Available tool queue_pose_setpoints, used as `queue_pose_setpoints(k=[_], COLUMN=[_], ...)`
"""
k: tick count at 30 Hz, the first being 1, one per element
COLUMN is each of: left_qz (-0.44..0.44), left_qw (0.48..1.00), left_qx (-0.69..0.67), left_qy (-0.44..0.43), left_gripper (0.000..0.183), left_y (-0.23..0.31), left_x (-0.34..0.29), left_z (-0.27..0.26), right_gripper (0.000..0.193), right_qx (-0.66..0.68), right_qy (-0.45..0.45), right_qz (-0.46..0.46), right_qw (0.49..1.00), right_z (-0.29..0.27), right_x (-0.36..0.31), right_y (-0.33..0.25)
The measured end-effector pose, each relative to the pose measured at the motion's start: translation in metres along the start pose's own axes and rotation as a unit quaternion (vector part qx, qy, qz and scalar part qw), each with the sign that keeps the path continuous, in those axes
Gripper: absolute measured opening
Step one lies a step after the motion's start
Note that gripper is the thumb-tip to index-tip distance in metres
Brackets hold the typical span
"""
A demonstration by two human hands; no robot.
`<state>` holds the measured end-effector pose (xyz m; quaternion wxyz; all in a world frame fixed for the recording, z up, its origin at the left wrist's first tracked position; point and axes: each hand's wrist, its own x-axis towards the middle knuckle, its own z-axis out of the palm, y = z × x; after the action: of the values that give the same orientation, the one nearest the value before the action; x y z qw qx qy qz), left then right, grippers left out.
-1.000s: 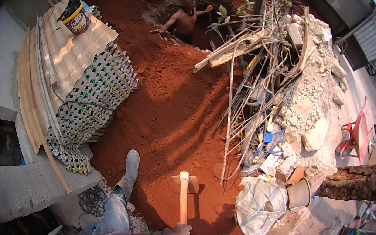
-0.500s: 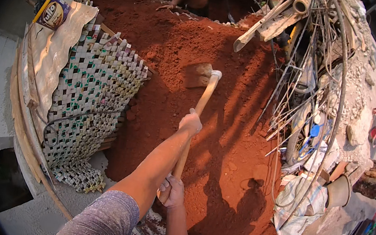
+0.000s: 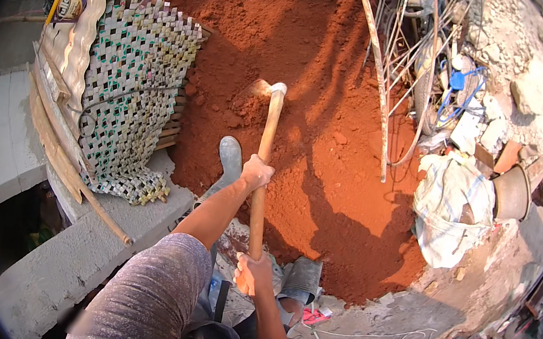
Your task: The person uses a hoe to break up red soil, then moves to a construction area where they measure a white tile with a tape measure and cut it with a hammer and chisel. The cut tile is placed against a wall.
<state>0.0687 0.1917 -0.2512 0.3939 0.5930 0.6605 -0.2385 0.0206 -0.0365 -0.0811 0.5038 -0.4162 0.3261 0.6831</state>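
Note:
Both my hands grip the wooden handle of a hoe. My left hand is wrapped round the middle of the handle. Lower down, my right hand closes round its near end. The hoe's head rests at the red soil, its blade mostly hidden, apparently sunk in the dirt. One grey rubber boot stands on the soil left of the handle. Another grey boot is at the soil's near edge, right of my right hand.
At left, a woven strip mat leans beside a corrugated sheet and wooden poles on a concrete ledge. Rods and a long pole jut over the soil at right. A white sack and a bucket stand below them.
The hoe has come closer to my body and its blade is less visible. My view has tilted nearer: both boots now show, and the person in the pit at the top has left the picture.

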Motion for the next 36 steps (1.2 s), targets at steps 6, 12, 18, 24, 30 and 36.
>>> queue_pose_setpoints(k=[6, 12, 18, 24, 30, 36], left_qz=[-0.039, -0.061, -0.099, -0.299, -0.252, 0.013], left_qw=[0.975, 0.955, 0.848, 0.684, 0.783, 0.86], left_qx=[-0.187, -0.199, -0.438, -0.473, -0.45, -0.488], left_qy=[-0.114, -0.209, -0.281, -0.469, -0.349, -0.151], left_gripper=[0.017, 0.025, 0.026, 0.023, 0.023, 0.026], left_y=[-0.082, -0.038, -0.041, -0.124, -0.119, 0.002], left_x=[-0.09, -0.195, -0.242, -0.382, -0.278, -0.03], left_z=[0.144, 0.204, 0.281, 0.387, 0.277, 0.062], right_gripper=[0.021, 0.018, 0.035, 0.041, 0.031, 0.025], right_qx=[-0.144, -0.078, -0.534, -0.567, -0.539, -0.548], right_qy=[0.057, 0.025, 0.289, 0.381, 0.353, 0.196], right_qz=[0.003, 0.027, -0.065, 0.133, -0.058, -0.346], right_qw=[0.988, 0.996, 0.792, 0.718, 0.762, 0.736], right_z=[-0.135, -0.242, -0.353, -0.415, -0.29, -0.264], right_x=[-0.091, -0.199, -0.373, -0.526, -0.359, -0.053], right_y=[0.054, 0.044, 0.163, 0.225, 0.17, 0.167])
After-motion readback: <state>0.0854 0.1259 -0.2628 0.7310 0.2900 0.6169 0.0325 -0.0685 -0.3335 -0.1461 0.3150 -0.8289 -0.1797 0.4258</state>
